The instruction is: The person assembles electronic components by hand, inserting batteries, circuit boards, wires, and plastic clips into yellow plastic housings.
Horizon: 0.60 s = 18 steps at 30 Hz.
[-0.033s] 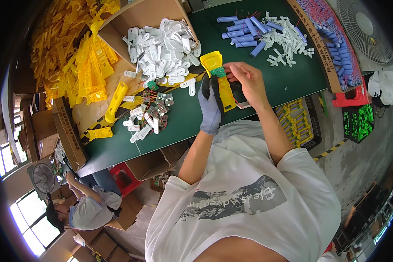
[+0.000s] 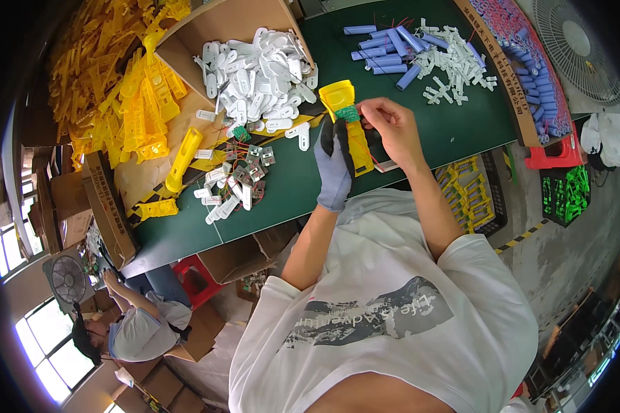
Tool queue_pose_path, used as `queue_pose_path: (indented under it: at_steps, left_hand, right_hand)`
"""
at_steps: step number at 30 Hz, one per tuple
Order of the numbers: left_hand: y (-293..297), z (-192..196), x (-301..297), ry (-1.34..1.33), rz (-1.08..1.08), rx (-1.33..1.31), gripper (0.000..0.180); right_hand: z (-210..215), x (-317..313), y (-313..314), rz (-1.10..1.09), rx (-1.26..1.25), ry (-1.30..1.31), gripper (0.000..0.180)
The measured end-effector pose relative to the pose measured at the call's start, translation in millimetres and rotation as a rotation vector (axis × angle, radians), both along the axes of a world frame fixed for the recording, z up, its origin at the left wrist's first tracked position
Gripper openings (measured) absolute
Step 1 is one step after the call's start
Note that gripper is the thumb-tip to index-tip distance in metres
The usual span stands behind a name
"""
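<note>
Gloved, the left hand [image 2: 335, 167] wraps around a yellow plastic housing [image 2: 350, 124] held over the green table [image 2: 455, 124]; the bare right hand [image 2: 390, 127] pinches a small green circuit board [image 2: 348, 114] against the housing's upper part; white plastic parts [image 2: 255, 76] fill a cardboard box [image 2: 186, 38] nearby; blue cylindrical cells [image 2: 386, 45] lie farther back.

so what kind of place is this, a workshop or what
Most likely a small assembly workshop or factory line. A green work table carries sorted parts: a heap of yellow plastic housings, a box of white plastic pieces and blue cylindrical cells. Cardboard cartons stand around it.
</note>
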<state>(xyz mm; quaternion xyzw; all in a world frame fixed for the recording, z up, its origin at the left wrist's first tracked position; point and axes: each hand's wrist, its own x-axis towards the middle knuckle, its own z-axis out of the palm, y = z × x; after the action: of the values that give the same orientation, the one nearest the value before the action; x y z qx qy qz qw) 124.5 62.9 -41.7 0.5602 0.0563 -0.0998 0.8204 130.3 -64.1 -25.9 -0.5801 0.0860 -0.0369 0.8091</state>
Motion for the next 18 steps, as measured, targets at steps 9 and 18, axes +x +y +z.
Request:
queue_pose_path:
  at_steps: [9, 18]
  left_hand:
    - [0, 5, 2, -0.069, -0.047, 0.147, 0.022]
    - [2, 1, 0, -0.045, -0.013, 0.055, 0.026]
  right_hand:
    - [4, -4, -1, 0.026, -0.524, -0.072, 0.018]
    - [-1, -4, 4, 0.043, -0.779, -0.167, 0.018]
